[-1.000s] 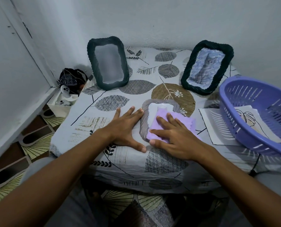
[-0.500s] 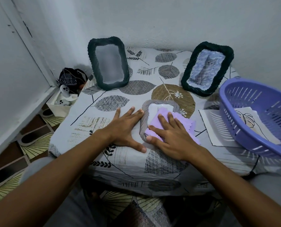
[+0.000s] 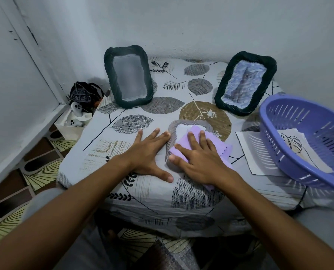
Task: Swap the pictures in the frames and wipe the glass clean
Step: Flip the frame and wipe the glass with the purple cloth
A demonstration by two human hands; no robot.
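Observation:
A small grey woven frame (image 3: pixel 183 124) lies flat on the table's middle. A lilac cloth (image 3: pixel 183 142) covers most of its glass. My right hand (image 3: pixel 198 159) presses flat on the cloth with straight fingers. Beside the frame's left edge my left hand (image 3: pixel 149 155) lies flat on the tablecloth, fingertips touching the rim. Two dark woven frames stand against the back wall: the left frame (image 3: pixel 130 76) shows bare glass, the right frame (image 3: pixel 245 83) holds a cat picture. A line-drawing picture (image 3: pixel 296 145) lies inside the purple basket, and a white sheet (image 3: pixel 249 151) lies under its rim.
The purple plastic basket (image 3: pixel 290 164) sits tilted at the table's right edge. The leaf-print tablecloth (image 3: pixel 131 123) covers a small table in a wall corner. A white box with game controllers (image 3: pixel 75 118) and a dark bag (image 3: pixel 83 93) sits on the floor at left.
My right hand has slid the lilac cloth a little toward me and leftward over the grey frame's glass. My left hand has stayed in place.

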